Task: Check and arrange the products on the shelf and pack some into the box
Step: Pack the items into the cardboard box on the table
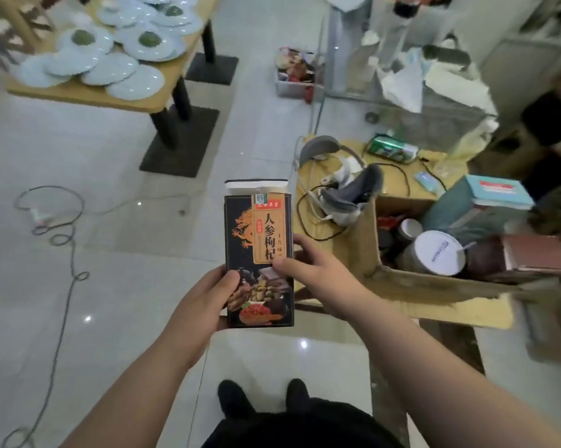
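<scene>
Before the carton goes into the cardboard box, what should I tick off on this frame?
1. Grip: left hand and right hand both hold the carton by its side edges: ok.
2. Carton shut: its white top flap stands open: not ok.
3. Front label upright and facing the camera: ok.
4. Room in the cardboard box: a white-lidded jar and other items fill what shows: cannot tell.
5. Way across: the box stands just right of the carton, with only the right hand between: ok.
6. Carton's contents: hidden: cannot tell.
</scene>
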